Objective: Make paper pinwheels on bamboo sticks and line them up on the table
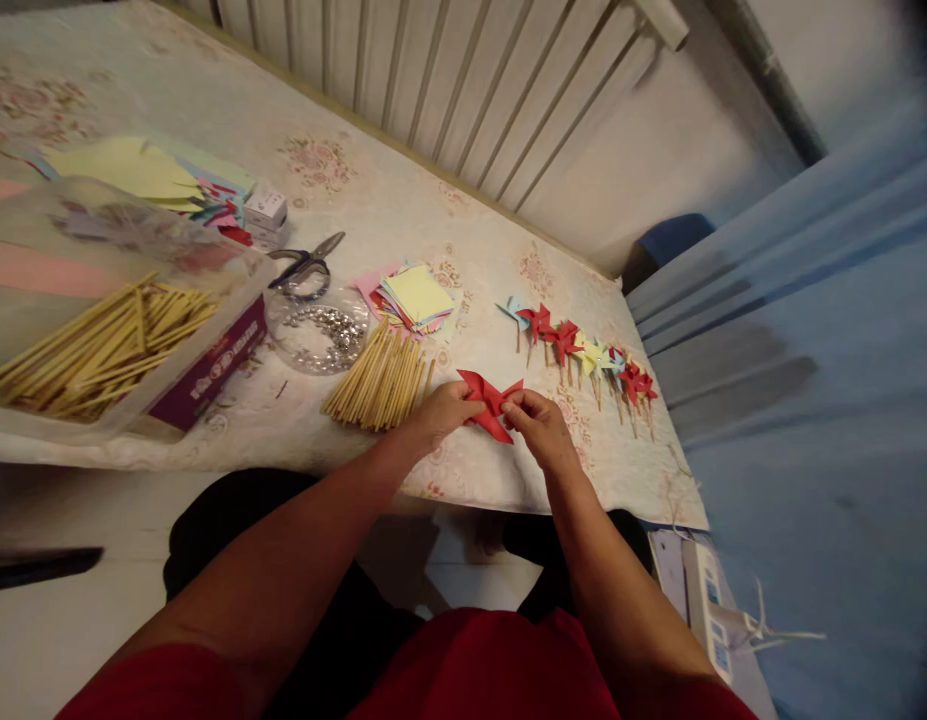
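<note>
Between my two hands, just above the front of the table, is a red paper pinwheel [490,398] with its pointed blades spread. My left hand [446,412] pinches its left side between thumb and fingers. On its right side, the fingers of my right hand [536,418] close on a blade near the centre. Left of my left hand lies a bundle of thin wooden sticks [380,385]. Behind it is a stack of square coloured paper [416,298]. A round clear dish [318,335] holds small metal pins. Whether a pin sits in the pinwheel I cannot tell.
Pinwheels on sticks [568,342], in red, yellow and blue, lie in a row at the right. Scissors [307,268] rest behind the dish. A clear plastic bin [238,310] with more sticks stands at left, near coloured sheets [125,168] and a small white box [266,207].
</note>
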The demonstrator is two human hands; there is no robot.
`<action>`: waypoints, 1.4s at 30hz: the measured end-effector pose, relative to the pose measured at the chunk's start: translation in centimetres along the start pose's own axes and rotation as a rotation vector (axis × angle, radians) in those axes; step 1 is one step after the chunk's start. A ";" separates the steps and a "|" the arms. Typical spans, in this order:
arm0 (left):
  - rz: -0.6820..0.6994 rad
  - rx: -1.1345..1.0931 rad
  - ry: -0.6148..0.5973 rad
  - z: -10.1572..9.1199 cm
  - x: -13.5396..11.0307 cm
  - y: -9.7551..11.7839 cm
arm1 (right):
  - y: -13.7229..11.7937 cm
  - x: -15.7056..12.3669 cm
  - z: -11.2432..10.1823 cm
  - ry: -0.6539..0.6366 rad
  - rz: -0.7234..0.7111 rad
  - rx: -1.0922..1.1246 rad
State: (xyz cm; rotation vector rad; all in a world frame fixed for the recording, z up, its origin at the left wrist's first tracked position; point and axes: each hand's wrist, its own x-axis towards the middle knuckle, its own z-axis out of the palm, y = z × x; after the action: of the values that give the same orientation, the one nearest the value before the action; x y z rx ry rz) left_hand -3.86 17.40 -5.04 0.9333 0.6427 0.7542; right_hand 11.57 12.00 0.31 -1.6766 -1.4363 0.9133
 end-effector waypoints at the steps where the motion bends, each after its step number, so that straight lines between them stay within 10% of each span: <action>1: 0.004 0.002 0.000 0.0 0.0 0.0 | 0.0 0.1 0.0 -0.014 -0.003 -0.006; 42: 0.006 0.050 0.006 -0.1 0.3 -0.6 | 0.3 1.3 0.5 -0.039 0.052 -0.167</action>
State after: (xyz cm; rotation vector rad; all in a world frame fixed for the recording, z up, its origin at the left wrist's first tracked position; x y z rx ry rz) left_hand -3.53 17.46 -5.67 0.9789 0.6670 0.7496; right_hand 11.44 13.31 -0.28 -1.8352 -1.5381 0.8793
